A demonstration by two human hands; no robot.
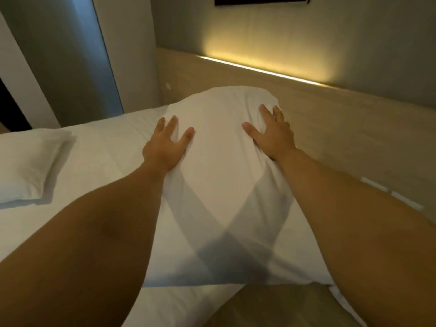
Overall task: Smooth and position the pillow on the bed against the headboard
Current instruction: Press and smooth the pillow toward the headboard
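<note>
White cotton covered the pillow (pixel 219 185), which lay lengthwise on the bed (pixel 99 161), its right side along the headboard (pixel 330 128) and its far end bulging up beside that panel. You were in the smoothing step, as judged from the hand positions: both palms lay on the far half of the pillow.

Your left hand (pixel 167 145) rested flat on the pillow's left edge, fingers spread, thumb angled inward. Your right hand (pixel 271 133) pressed into the right side near the headboard, fingers splayed and sunk into a deep fold; whether it gripped cloth there could not be told. Both forearms reached forward from the near edge, straight and nearly parallel, casting crossed shadows on the near half of the pillow.

The next move likely called for an even sweep to flatten the fold under the right hand, then a push to seat the pillow squarely against the headboard.

A second pillow (pixel 30 166) lay well apart at the left.
</note>
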